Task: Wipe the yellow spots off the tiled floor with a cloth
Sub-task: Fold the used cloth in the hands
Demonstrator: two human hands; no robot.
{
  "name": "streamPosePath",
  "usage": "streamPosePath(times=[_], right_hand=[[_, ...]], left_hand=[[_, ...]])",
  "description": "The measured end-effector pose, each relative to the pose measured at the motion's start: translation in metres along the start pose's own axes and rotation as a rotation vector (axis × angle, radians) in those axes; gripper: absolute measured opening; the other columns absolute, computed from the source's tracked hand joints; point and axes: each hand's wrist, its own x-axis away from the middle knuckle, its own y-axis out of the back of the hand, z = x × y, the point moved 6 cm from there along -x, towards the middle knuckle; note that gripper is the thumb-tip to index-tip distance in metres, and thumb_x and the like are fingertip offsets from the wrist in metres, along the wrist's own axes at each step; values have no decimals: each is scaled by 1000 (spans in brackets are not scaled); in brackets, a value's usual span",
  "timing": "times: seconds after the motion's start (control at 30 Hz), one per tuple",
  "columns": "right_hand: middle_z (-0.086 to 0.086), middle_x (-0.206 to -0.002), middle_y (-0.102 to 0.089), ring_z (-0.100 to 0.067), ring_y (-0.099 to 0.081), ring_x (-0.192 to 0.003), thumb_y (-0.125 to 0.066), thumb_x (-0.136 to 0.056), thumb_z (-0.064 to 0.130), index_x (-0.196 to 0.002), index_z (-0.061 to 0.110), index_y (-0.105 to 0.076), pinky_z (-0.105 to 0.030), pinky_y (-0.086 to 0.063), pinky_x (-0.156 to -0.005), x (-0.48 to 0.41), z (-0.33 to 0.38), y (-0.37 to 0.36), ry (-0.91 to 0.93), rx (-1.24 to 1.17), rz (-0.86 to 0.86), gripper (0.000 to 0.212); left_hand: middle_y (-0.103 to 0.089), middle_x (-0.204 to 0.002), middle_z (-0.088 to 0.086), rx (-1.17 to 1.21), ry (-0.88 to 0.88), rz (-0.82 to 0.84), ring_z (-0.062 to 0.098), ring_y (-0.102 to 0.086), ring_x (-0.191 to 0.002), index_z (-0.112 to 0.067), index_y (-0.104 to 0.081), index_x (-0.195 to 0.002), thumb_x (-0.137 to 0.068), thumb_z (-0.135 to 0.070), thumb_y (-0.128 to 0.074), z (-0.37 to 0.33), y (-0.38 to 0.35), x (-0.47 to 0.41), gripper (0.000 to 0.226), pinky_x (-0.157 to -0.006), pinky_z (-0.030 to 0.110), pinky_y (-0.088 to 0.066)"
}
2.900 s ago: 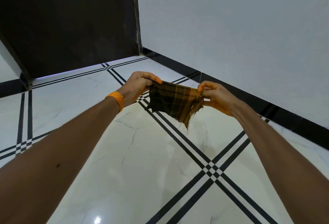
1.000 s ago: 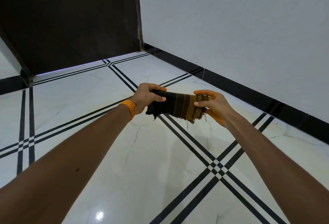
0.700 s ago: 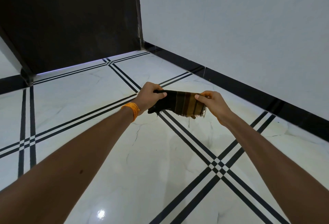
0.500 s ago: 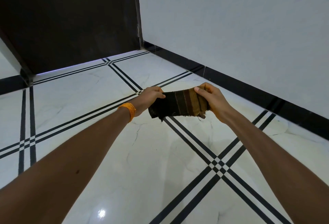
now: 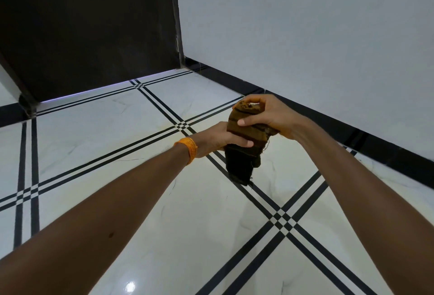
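Note:
A brown and black striped cloth (image 5: pixel 244 158) is bunched upright in the air above the floor, folded into a narrow bundle. My right hand (image 5: pixel 270 116) grips its upper end from the right, thumb across the front. My left hand (image 5: pixel 220 139), with an orange band on the wrist, holds the cloth's middle from the left; the dark lower end hangs free below it. The white marble tiled floor (image 5: pixel 164 212) has black double stripes crossing it. I see no yellow spots on the visible tiles.
A white wall (image 5: pixel 305 36) with a black skirting (image 5: pixel 352 135) runs along the right. A dark panel (image 5: pixel 89 24) fills the far left corner. A ceiling light reflects off the floor (image 5: pixel 129 286) near the bottom edge.
The cloth, stretched flat between both hands earlier, has been folded and turned from horizontal to upright. My right hand rose above the left, and both hands came together.

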Motion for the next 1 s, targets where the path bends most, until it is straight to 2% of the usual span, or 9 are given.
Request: streamPosePath(times=[0.13,0.23,0.37,0.43,0.57,0.7,0.83,0.93,1.0], right_hand=[[-4,-116,-72,-20,-68,-109,-87,-77,15,-115,19,-71,-37,-61,-88,-11,-20,18,-19,-150,-287,42],[-10,-118,-71,-27,-68,-113,-83,-83,25,-120,15,-68,-40,-60,-92,-10,-54,14,-141,-490,-435,42],[-15,-127,-65,-32,-63,-115,-59,-92,61,-129,17,-62,-43,-55,-94,8,-106,-18,-477,-643,-329,58],[-18,-116,-72,-35,-66,-109,-53,-89,72,-124,17,-66,-49,-57,-90,19,-123,-35,-583,-741,-182,67],[-11,-99,-78,-26,-77,-90,-66,-91,51,-117,18,-66,-39,-62,-76,18,-134,-36,-497,-610,-62,42],[-9,-112,-75,-28,-70,-108,-73,-89,44,-121,16,-66,-38,-60,-89,-4,-149,-24,-431,-386,-106,43],[-14,-105,-76,-30,-73,-102,-70,-92,26,-115,12,-68,-37,-61,-83,-12,-132,-15,-425,-449,-171,28],[-9,-111,-75,-26,-72,-104,-66,-95,21,-120,18,-67,-39,-61,-86,-7,-107,-5,-428,-480,-206,25],[-6,-116,-74,-24,-70,-109,-62,-98,20,-123,21,-66,-40,-61,-90,2,-81,6,-452,-534,-230,25]], left_hand=[[-69,-121,8,130,41,9,26,-62,-117,-14,-60,-126,-88,-16,-71,5,-9,-8,40,-105,44,-47],[-71,-116,9,254,36,-22,26,-65,-112,-15,-59,-122,-93,-14,-65,7,-13,-13,30,-97,41,-54],[-67,-119,9,427,-7,-64,25,-65,-109,-21,-56,-120,-98,-9,-55,11,-15,-21,25,-83,38,-58],[-65,-123,10,494,-15,-87,28,-64,-112,-22,-54,-121,-98,-6,-54,18,-13,-29,29,-80,41,-59],[-63,-125,11,492,15,-59,29,-62,-114,-23,-54,-123,-96,1,-52,34,-13,-46,36,-86,42,-59],[-67,-117,12,372,42,-49,25,-66,-107,-20,-56,-119,-91,9,-52,30,-5,-62,40,-85,34,-59],[-65,-122,12,295,91,-201,26,-64,-111,-14,-48,-134,-87,1,-62,13,1,-69,51,-83,31,-57],[-67,-119,9,254,168,-202,25,-65,-111,-18,-50,-134,-87,-10,-67,2,2,-65,51,-90,37,-57],[-69,-117,9,329,198,-216,25,-66,-110,-19,-55,-131,-88,-10,-66,-18,5,-52,45,-85,37,-59]])
